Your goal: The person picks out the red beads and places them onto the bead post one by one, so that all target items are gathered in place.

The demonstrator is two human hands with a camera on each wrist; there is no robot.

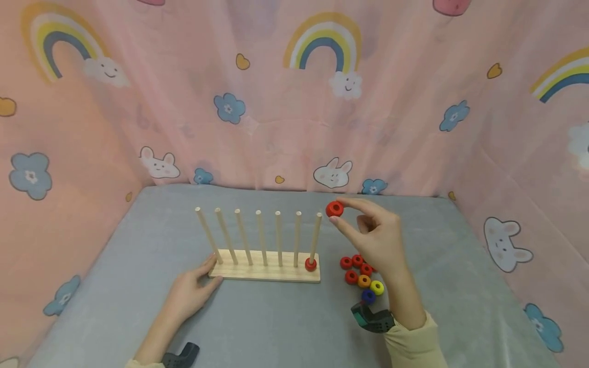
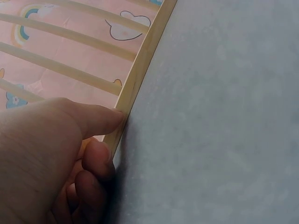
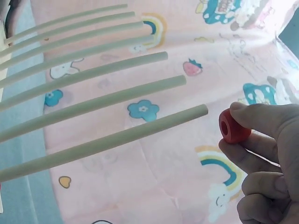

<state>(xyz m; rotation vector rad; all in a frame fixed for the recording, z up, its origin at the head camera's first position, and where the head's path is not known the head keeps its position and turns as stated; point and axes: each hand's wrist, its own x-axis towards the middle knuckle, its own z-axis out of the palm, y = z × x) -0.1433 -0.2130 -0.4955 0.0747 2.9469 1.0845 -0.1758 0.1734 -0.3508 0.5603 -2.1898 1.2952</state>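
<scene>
A wooden peg rack (image 1: 267,275) with a row of several upright pegs stands on the table. At its left end my left hand (image 1: 187,295) grips the base, the thumb (image 2: 100,119) on the front edge in the left wrist view. Between thumb and fingertips, my right hand (image 1: 378,235) pinches a red bead (image 3: 240,127) with a hole through it. That bead is held up close beside the tip of the rightmost peg (image 3: 117,137), its hole facing the peg in the right wrist view. Another red bead (image 1: 308,267) sits at the foot of the same peg.
Right of the rack lies a cluster of loose beads: several red beads (image 1: 348,279), an orange bead (image 1: 360,282), a yellow bead (image 1: 380,290) and a blue bead (image 1: 365,299). My right forearm passes over that side. A pink patterned curtain (image 1: 276,148) rises behind the grey-covered table (image 1: 267,327).
</scene>
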